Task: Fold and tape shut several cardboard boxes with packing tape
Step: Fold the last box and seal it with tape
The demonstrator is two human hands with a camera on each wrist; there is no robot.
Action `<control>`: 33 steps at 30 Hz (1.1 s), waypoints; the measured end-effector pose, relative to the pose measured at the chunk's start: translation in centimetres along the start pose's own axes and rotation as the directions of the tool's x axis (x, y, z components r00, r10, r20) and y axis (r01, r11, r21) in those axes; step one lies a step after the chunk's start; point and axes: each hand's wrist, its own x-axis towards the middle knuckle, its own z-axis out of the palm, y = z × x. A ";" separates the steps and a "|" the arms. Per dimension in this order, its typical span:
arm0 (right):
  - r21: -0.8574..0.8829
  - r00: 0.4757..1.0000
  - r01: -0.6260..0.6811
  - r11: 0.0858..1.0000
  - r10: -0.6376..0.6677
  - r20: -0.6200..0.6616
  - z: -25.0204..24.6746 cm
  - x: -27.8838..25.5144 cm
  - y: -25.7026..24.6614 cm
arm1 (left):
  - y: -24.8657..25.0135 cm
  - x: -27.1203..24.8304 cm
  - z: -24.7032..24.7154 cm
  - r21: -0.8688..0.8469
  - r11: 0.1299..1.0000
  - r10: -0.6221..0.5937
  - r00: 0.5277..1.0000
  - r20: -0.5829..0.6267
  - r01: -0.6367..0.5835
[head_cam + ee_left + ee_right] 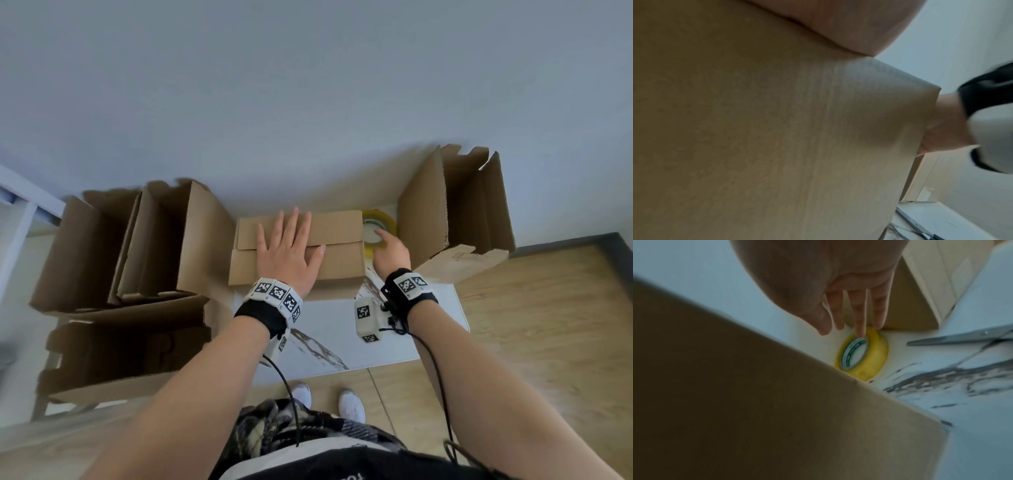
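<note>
A brown cardboard box point(339, 260) sits in the middle of the table with its top flaps folded down. My left hand point(287, 253) lies flat on the flaps, fingers straight and spread, pressing them; in the left wrist view the palm point(838, 24) rests on the cardboard point(756, 129). Just right of the box lies a yellowish packing tape roll point(383, 219). My right hand point(390, 250) reaches over it. In the right wrist view its straight fingers point(860, 321) touch the tape roll point(869, 360) at its rim, without curling round it.
Two open boxes point(164, 240) point(78, 253) stand at the left, another point(126, 349) lies in front of them. A tall open box point(462, 212) stands right of the tape. A metal blade-like tool point(962, 337) lies on the white marbled tabletop point(394, 335).
</note>
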 end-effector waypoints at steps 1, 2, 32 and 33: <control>-0.020 0.998 -0.034 0.999 0.036 0.055 0.4 1.0 0.0 | 0.0 0.0 0.0 0.000 1.000 -0.001 1.000 0.001 0.001; -0.044 0.992 -0.053 0.998 0.058 0.110 0.9 1.8 0.1 | 0.0 0.0 0.1 -0.003 1.000 -0.003 1.000 0.001 0.003; -0.137 0.972 -0.154 0.979 0.175 0.159 0.0 5.1 0.2 | -0.9 1.2 0.4 0.034 0.998 -0.047 0.999 -0.008 0.047; -0.050 0.973 -0.170 0.984 0.176 0.153 -0.1 4.9 -0.1 | -0.8 1.3 0.3 0.037 0.998 -0.054 0.999 -0.005 0.055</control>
